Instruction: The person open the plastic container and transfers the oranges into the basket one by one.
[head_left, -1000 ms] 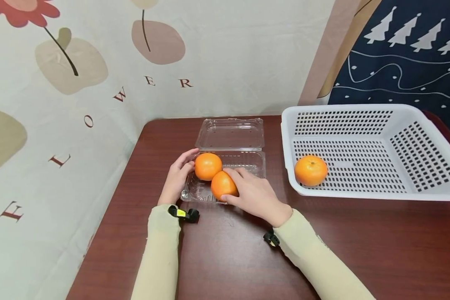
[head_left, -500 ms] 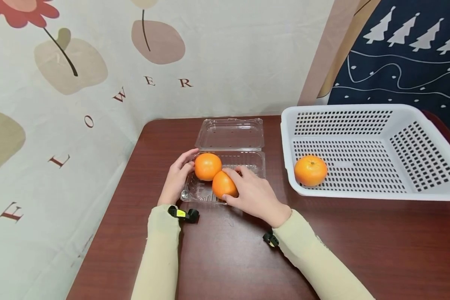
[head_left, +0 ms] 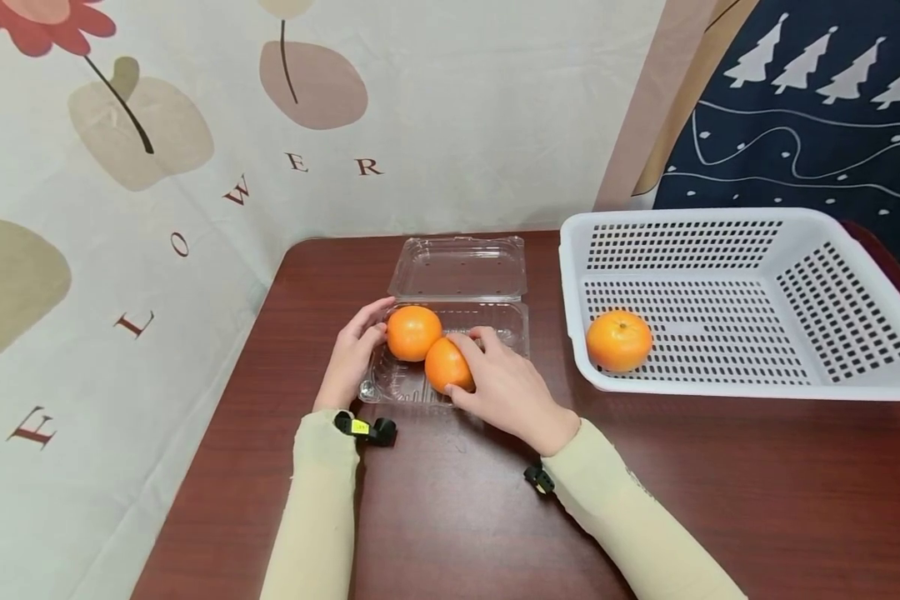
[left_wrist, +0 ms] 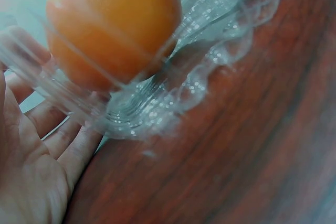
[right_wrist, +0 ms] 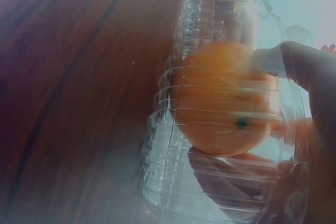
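Observation:
A clear plastic clamshell container (head_left: pixel 401 385) lies with its lid (head_left: pixel 457 267) folded back. My left hand (head_left: pixel 350 358) is at its left side, fingers along the outer wall and thumb at the rim, as the left wrist view (left_wrist: pixel 39 177) also shows. Beside that thumb an orange (head_left: pixel 414 333) sits in the back left of the container. With the right hand (head_left: pixel 506 383) I hold a second orange (head_left: pixel 447 367) in the front middle, touching the first. Seen through the ribbed wall in the right wrist view, this orange (right_wrist: pixel 226 103) has fingers and thumb around it.
To the right stands a white perforated basket (head_left: pixel 690 387) with another orange (head_left: pixel 619 341) in its near left corner. Under everything is a dark red-brown wooden table (head_left: pixel 450 517). A printed cloth (head_left: pixel 457 108) hangs behind it.
My right hand and the orange in it have shifted very slightly back and to the right. The left hand, container and basket look the same.

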Demonstrator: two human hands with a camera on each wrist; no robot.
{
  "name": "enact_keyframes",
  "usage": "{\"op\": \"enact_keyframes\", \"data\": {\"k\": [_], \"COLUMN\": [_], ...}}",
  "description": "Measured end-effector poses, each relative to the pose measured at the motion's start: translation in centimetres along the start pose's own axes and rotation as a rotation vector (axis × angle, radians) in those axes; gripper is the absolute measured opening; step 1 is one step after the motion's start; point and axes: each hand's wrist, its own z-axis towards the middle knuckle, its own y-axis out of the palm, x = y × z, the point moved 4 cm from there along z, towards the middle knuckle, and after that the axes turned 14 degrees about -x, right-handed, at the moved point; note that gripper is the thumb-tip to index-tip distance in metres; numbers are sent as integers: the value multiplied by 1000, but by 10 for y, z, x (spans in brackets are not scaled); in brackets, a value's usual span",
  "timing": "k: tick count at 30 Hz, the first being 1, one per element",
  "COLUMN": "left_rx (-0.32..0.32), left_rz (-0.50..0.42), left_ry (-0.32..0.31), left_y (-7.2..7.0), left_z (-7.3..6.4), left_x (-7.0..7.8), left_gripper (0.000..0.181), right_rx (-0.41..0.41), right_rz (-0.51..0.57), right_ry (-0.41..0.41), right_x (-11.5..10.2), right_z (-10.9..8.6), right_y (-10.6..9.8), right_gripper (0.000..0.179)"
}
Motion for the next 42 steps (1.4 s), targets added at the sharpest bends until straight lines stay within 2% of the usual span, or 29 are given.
{"op": "enact_keyframes", "data": {"k": [6,10,16,23,28,35,42], "left_rx": [9,19,7,0,-4,-7,-7], "left_rz": [4,13,-3,6,8,4,-9], "left_ry": [-3,2,-2,1,-3,3,12], "left_y": [-6,-7,-4,1,2,2,2], "left_z": [3,5,3,-3,-5,-4,-3], "left_x": [-17,-20,-10,6,5,5,7], "left_gripper": [34,33,35,37,37,37,37], "right_rx": [29,54,49,9,-21,-7,8], "right_rz": [-11,-20,-25,7,20,10,18], "right_ry": [-17,-31,-19,32,62,94,74], "right_x": [-1,-1,0,0,-1,0,1], "right_z": [1,2,1,1,1,2,2], "right_y": [1,0,-1,2,3,4,2], "right_gripper": [61,61,62,62,63,73,65]}}
